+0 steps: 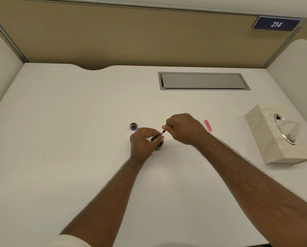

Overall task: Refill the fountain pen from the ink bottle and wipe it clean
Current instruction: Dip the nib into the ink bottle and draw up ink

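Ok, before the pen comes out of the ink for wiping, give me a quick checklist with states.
1. Ink bottle steadied by left hand: ok.
2. Pen pinched by right hand: ok.
3. Nib down in the bottle mouth: ok.
4. Pen filled: cannot tell.
5. Tissue box in reach, tissue sticking out: ok.
6. Bottle cap set aside on desk: ok.

Even, soft indoor light from overhead; the white tabletop (pixel 77 131) reads bright without glare. Faint, diffuse shadows lie just beneath the fingers (pixel 150 131). Wide-angle distortion bends edges far from them; focus slightly soft
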A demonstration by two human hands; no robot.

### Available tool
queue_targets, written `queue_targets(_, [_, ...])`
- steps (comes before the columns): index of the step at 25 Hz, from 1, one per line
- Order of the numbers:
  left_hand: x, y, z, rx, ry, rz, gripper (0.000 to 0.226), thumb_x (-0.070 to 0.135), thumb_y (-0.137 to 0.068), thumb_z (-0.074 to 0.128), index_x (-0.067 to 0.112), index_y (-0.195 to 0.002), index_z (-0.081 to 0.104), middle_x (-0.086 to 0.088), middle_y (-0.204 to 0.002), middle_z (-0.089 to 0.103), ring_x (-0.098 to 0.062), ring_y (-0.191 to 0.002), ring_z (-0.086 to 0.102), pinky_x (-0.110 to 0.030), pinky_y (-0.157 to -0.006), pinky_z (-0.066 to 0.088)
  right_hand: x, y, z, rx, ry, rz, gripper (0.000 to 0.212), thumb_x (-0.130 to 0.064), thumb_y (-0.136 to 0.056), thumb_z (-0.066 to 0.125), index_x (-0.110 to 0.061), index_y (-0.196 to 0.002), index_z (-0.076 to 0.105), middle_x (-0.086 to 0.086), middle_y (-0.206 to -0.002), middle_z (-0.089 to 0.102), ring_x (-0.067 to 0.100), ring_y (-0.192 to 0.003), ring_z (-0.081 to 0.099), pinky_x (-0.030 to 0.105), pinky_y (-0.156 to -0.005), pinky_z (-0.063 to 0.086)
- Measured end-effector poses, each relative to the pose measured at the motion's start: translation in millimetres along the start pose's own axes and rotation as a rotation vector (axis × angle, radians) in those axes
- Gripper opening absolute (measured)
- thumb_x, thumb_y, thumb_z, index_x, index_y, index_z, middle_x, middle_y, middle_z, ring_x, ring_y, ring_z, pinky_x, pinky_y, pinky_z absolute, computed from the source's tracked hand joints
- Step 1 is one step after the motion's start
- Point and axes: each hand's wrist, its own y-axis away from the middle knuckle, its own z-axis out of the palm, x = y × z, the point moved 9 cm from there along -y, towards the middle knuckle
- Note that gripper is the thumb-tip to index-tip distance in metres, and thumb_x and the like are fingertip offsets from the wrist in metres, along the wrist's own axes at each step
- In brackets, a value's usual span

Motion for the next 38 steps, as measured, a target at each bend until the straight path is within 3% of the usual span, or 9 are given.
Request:
queue_targets(3, [1, 0, 0, 0.000, 0.001, 0.003, 0.008, 0.025, -0.071, 0.083, 0.024, -0.076, 0.078, 0.014, -0.081, 0.074, -0.006, -0.092, 0.064, -0.037, -0.087, 0.052, 1, 0, -1, -0.011, 0.014, 0.003, 0.035, -0.034, -0.098, 0.040, -0.017, -0.068, 0.043, -0.006, -0.060, 0.039, 0.022, -0.064, 0.040, 0.032, -0.065, 0.026])
queue_targets(7, [0, -1, 0, 0.004, -0.009, 0.001, 0.008, 0.026, -0.071, 0.084, 0.024, -0.076, 0.079, 0.014, -0.082, 0.075, -0.004, -0.092, 0.064, -0.038, -0.087, 0.052, 2, 0, 3, -0.023, 0.047, 0.024, 0.044, -0.043, -0.099, 0.035, -0.015, -0.066, 0.046, -0.009, -0.054, 0.033, 0.021, -0.061, 0.039, 0.032, -0.068, 0.027])
queue_targets(11, [0, 0, -1, 0.012, -0.009, -0.015, 0.010, 0.025, -0.070, 0.085, 0.023, -0.078, 0.079, 0.017, -0.081, 0.073, -0.003, -0.092, 0.064, -0.038, -0.088, 0.052, 8, 2, -1, 0.046, -0.125, 0.032, 0.036, -0.051, -0.091, 0.050, -0.018, -0.088, 0.064, -0.012, -0.069, 0.050, 0.013, -0.068, 0.049, 0.033, -0.075, 0.036])
queue_targets(14, [2, -1, -1, 0.002, -0.020, 0.005, 0.009, 0.029, -0.070, 0.083, 0.025, -0.077, 0.078, 0.019, -0.079, 0.071, -0.005, -0.092, 0.065, -0.041, -0.088, 0.052, 8, 7, -5, 0.076, -0.218, -0.018, 0.019, -0.036, -0.084, 0.065, -0.020, -0.095, 0.066, -0.008, -0.081, 0.064, 0.014, -0.075, 0.060, 0.039, -0.083, 0.047])
queue_targets(16, [3, -1, -1, 0.000, -0.022, 0.009, 0.009, 0.031, -0.069, 0.082, 0.026, -0.076, 0.078, 0.018, -0.079, 0.072, -0.005, -0.091, 0.065, -0.042, -0.087, 0.052, 8, 8, -7, 0.084, -0.189, -0.022, 0.012, -0.028, -0.087, 0.063, -0.018, -0.092, 0.068, -0.004, -0.086, 0.068, 0.018, -0.078, 0.062, 0.040, -0.086, 0.044])
queue_targets(21, [1, 0, -1, -0.002, -0.019, -0.003, 0.010, 0.033, -0.069, 0.079, 0.026, -0.075, 0.078, 0.014, -0.081, 0.075, -0.004, -0.092, 0.064, -0.041, -0.088, 0.052, 9, 5, -2, 0.083, -0.116, 0.021, 0.022, -0.029, -0.094, 0.052, -0.014, -0.090, 0.068, 0.002, -0.084, 0.066, 0.022, -0.078, 0.056, 0.033, -0.078, 0.030])
queue_targets(28, [1, 2, -1, 0.004, -0.015, -0.009, 0.010, 0.024, -0.070, 0.085, 0.025, -0.077, 0.078, 0.013, -0.082, 0.076, -0.005, -0.090, 0.065, -0.039, -0.087, 0.052, 11, 8, -1, 0.121, -0.140, 0.046, 0.024, -0.028, -0.094, 0.052, -0.012, -0.087, 0.069, 0.004, -0.076, 0.062, 0.020, -0.070, 0.047, 0.037, -0.078, 0.036])
queue_targets(35, [-1, 0, 1, -0.005, -0.021, -0.030, 0.010, 0.027, -0.070, 0.085, 0.026, -0.077, 0.078, 0.013, -0.082, 0.075, -0.004, -0.091, 0.065, -0.039, -0.089, 0.052, 11, 13, -7, 0.139, -0.205, 0.021, 0.022, -0.032, -0.088, 0.063, -0.022, -0.106, 0.066, -0.005, -0.092, 0.067, 0.013, -0.087, 0.058, 0.037, -0.090, 0.032])
queue_targets(38, [-2, 0, 1, -0.016, -0.032, -0.029, 0.009, 0.028, -0.070, 0.083, 0.026, -0.077, 0.078, 0.014, -0.083, 0.075, -0.004, -0.092, 0.064, -0.040, -0.089, 0.051, 9, 12, -8, 0.119, -0.171, 0.003, 0.015, -0.025, -0.091, 0.058, -0.022, -0.102, 0.069, -0.005, -0.095, 0.068, 0.016, -0.090, 0.059, 0.035, -0.087, 0.028])
